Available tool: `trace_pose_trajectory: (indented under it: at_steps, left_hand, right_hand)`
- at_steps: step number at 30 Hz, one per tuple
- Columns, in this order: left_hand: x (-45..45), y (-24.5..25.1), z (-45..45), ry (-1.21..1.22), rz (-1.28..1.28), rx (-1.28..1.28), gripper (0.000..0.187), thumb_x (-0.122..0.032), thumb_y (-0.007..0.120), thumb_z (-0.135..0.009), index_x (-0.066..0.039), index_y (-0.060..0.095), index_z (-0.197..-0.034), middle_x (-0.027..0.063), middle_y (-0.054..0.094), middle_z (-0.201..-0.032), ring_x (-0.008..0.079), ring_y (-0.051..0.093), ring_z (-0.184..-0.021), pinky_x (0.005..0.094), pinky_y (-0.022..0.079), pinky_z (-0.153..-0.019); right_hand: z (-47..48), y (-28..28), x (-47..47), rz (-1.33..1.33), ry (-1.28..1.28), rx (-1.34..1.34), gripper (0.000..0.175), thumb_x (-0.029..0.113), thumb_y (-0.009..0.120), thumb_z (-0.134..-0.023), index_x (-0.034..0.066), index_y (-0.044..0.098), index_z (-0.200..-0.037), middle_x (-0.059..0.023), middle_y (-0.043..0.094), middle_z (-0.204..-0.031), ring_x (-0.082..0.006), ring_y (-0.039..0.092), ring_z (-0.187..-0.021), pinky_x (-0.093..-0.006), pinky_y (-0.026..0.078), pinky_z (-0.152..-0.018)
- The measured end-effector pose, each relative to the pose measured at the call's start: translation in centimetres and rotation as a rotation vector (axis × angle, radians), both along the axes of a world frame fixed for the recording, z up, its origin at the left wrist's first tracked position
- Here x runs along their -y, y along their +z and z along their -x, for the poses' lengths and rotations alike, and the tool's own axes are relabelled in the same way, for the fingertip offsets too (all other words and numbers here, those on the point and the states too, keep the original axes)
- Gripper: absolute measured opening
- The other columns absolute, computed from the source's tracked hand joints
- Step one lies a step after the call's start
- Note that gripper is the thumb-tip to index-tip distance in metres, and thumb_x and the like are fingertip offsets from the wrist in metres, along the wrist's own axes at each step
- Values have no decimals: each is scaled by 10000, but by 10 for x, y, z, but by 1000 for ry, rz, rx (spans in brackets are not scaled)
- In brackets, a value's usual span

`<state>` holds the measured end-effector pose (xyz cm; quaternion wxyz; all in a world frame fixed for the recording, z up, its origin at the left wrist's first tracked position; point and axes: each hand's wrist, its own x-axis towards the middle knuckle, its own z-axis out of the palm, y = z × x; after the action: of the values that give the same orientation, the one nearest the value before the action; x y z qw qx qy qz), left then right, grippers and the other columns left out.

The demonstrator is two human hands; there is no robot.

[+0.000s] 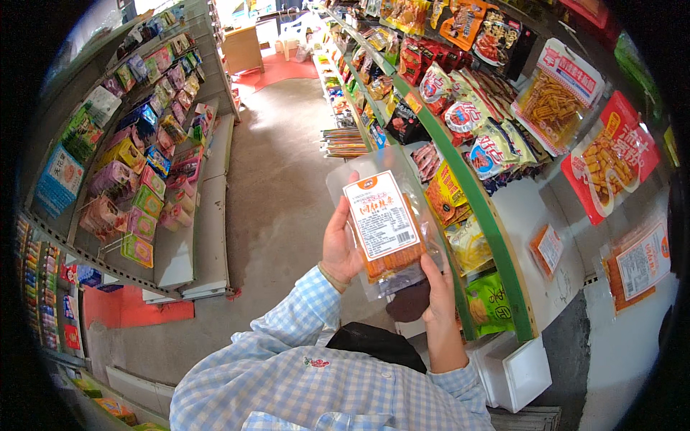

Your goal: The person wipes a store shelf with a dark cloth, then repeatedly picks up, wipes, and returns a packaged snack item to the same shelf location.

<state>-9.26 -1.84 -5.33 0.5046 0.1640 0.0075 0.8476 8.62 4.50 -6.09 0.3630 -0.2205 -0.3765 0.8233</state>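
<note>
Between my two hands is a clear plastic pouch (380, 215) of orange-brown snack strips, its white label with an orange border facing up. My left hand (340, 242) grips its left edge, the thumb lying on the front. At the lower right corner, my right hand (435, 283) pinches the pouch with the thumb in front; its other fingers are mostly hidden behind. On the shelf to the right lies a smaller labelled snack pack (546, 250). A similar pouch (641, 266) hangs at the far right.
A green-edged shelf (458, 167) of bagged snacks runs close along my right. White foam boxes (512, 372) stand below it. To the left is a grey rack (180, 242) with hanging packets. A concrete aisle (275, 161) leads to a wooden counter (242, 48).
</note>
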Motion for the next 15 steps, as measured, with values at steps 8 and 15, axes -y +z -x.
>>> trace_pose_trajectory:
  at_steps: [8,15]
  left_hand:
    - [2,12,-3,368,449,-152,681,-638,371,-983,-244,296,-1533,32,380,-1508,191,352,-1348,408,243,-1134]
    - [1,6,-9,-393,-379,101,954,-832,383,-834,-128,405,-1478,119,503,-1426,295,504,-1276,441,388,-1091]
  right_hand:
    - [5,45,-14,-1057,-409,320,419,122,735,-856,72,584,-1243,-142,582,-1239,-258,583,-1079,-399,471,-939]
    - [56,60,40,-1958,-328,289,376,287,735,-811,209,676,-1174,-91,543,-1334,-288,507,-1182,-456,400,-987]
